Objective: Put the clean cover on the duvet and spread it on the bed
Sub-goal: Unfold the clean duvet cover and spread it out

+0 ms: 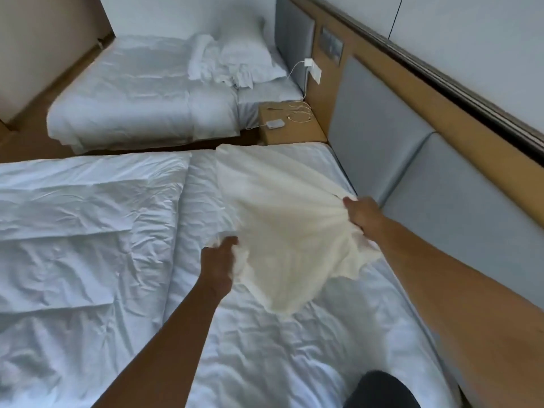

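Observation:
A cream-coloured pillow-like bundle of fabric [279,225] lies at the head end of the near bed [265,348], on its white sheet. My left hand [219,266] grips its near left edge. My right hand [360,214] bunches its right side, and folds fan out from that grip. A wrinkled white duvet in its cover [82,245] lies spread over the left part of the same bed, its edge running down beside my left arm.
A grey padded headboard [382,136] runs along the right. A wooden nightstand [291,125] with a charger and cables stands between the beds. The second bed [141,92] at the back carries a pillow and crumpled white linen. My dark-clad knee [382,390] rests on the near bed.

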{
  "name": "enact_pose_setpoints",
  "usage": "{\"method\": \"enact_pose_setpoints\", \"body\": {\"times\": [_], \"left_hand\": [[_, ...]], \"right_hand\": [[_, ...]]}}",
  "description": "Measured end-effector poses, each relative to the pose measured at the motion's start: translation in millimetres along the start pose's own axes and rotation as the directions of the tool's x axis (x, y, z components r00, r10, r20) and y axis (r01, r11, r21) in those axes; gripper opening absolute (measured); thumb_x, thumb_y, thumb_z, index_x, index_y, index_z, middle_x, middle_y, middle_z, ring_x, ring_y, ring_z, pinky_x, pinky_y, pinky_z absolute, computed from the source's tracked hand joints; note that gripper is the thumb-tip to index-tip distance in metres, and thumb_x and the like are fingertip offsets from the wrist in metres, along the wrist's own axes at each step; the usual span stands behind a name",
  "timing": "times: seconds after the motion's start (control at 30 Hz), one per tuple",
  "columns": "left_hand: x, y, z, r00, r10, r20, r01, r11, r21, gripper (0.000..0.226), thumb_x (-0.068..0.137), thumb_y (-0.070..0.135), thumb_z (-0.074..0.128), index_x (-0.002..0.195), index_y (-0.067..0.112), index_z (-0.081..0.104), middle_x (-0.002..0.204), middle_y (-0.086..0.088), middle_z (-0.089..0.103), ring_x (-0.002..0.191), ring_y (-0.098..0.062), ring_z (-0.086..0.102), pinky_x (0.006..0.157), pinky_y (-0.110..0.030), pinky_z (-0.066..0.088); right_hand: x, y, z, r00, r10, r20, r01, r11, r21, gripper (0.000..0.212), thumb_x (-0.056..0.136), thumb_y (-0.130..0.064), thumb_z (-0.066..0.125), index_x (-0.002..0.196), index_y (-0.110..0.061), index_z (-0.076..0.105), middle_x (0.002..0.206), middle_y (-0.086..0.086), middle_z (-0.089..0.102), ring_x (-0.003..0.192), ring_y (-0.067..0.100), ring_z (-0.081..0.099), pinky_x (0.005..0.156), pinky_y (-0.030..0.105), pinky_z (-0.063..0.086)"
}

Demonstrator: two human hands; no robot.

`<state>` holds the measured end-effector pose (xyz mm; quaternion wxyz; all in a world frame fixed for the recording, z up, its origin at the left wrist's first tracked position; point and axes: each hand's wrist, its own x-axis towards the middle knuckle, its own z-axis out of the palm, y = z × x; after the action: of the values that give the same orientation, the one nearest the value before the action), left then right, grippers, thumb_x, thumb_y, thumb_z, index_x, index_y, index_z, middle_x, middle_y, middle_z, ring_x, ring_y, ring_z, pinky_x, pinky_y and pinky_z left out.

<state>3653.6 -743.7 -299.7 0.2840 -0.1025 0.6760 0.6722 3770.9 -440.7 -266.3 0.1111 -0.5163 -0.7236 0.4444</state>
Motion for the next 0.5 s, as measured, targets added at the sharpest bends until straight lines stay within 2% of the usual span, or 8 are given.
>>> {"method": "enact_pose_setpoints", "body": {"times": [0.03,0.1,0.17,0.23,0.3,0.37,0.43,0.5], "left_hand": [[1.3,3.6,-10.8,0.999,0.049,-0.021,-0.047,0.997,0.056,0.033,0.094,0.009,0.063,0.062,0.014,0.069,0.046,0.002,0.05,0.035,-0.011,0.046,0.035,-0.016,0.033],[-4.8,7.5,-22.4,0.99,0.126,-0.07,-0.108,0.97,0.219,0.024,0.094,0.007,0.063,0.071,0.011,0.069,0.048,0.006,0.052,0.044,-0.012,0.05,0.04,-0.018,0.036],[-15.5,3.4,-17.6,0.974,0.114,-0.197,-0.08,0.982,0.173,0.018,0.086,0.015,0.071,0.072,0.009,0.062,0.046,0.007,0.056,0.05,-0.018,0.055,0.048,-0.023,0.043],[-29.4,-13.4,-13.4,0.971,0.095,-0.219,-0.053,0.98,0.192,0.017,0.083,0.021,0.073,0.073,0.009,0.066,0.051,0.002,0.06,0.057,-0.023,0.059,0.053,-0.027,0.045],[-48.7,-39.2,-14.2,0.979,0.06,-0.194,-0.014,0.973,0.23,0.015,0.083,0.022,0.072,0.079,0.008,0.07,0.055,0.0,0.064,0.06,-0.022,0.063,0.052,-0.026,0.047],[-71.8,-71.0,-22.0,0.976,0.016,-0.216,0.046,0.959,0.279,0.011,0.085,0.022,0.071,0.082,0.011,0.07,0.052,0.005,0.065,0.052,-0.014,0.064,0.043,-0.02,0.045],[-96.1,-100.8,-34.8,0.959,-0.039,-0.279,0.132,0.937,0.323,0.015,0.088,0.023,0.07,0.092,0.009,0.069,0.065,-0.002,0.068,0.059,-0.017,0.064,0.047,-0.024,0.046],[-115.6,-128.3,-52.0,0.932,-0.068,-0.355,0.203,0.911,0.359,0.025,0.088,0.025,0.071,0.099,0.003,0.066,0.075,-0.01,0.063,0.064,-0.023,0.058,0.052,-0.029,0.041]], "right_hand": [[6.4,9.4,-24.2,0.999,0.021,-0.049,-0.021,1.0,-0.007,0.048,0.1,-0.034,0.054,0.12,0.009,0.06,0.12,0.026,0.063,0.096,0.034,0.063,0.077,0.033,0.043],[14.6,34.8,-63.4,0.993,0.075,-0.095,-0.076,0.997,-0.013,0.056,0.1,-0.038,0.055,0.127,0.011,0.057,0.127,0.028,0.061,0.11,0.039,0.062,0.085,0.036,0.044],[11.1,66.6,-82.9,0.99,0.107,-0.092,-0.105,0.994,0.016,0.057,0.1,-0.039,0.056,0.13,0.01,0.056,0.129,0.028,0.06,0.115,0.041,0.06,0.09,0.038,0.044],[-1.5,104.3,-88.2,0.986,0.147,-0.076,-0.146,0.989,0.022,0.054,0.101,-0.038,0.055,0.13,0.008,0.057,0.129,0.027,0.061,0.115,0.04,0.06,0.089,0.038,0.044],[-17.6,142.5,-86.5,0.983,0.183,-0.024,-0.183,0.983,0.001,0.054,0.102,-0.038,0.053,0.132,0.007,0.056,0.131,0.027,0.059,0.117,0.04,0.059,0.087,0.035,0.043],[-35.1,177.3,-85.4,0.974,0.223,0.047,-0.223,0.975,0.001,0.056,0.103,-0.039,0.051,0.136,0.006,0.052,0.138,0.026,0.055,0.123,0.04,0.056,0.095,0.034,0.044],[-46.8,211.5,-88.8,0.953,0.273,0.132,-0.277,0.961,0.01,0.06,0.102,-0.039,0.052,0.141,0.006,0.048,0.142,0.025,0.052,0.126,0.04,0.054,0.107,0.045,0.044],[-54.9,243.0,-100.0,0.925,0.324,0.198,-0.333,0.943,0.014,0.064,0.101,-0.041,0.055,0.143,0.006,0.044,0.138,0.024,0.055,0.12,0.04,0.058,0.102,0.049,0.048]]}}
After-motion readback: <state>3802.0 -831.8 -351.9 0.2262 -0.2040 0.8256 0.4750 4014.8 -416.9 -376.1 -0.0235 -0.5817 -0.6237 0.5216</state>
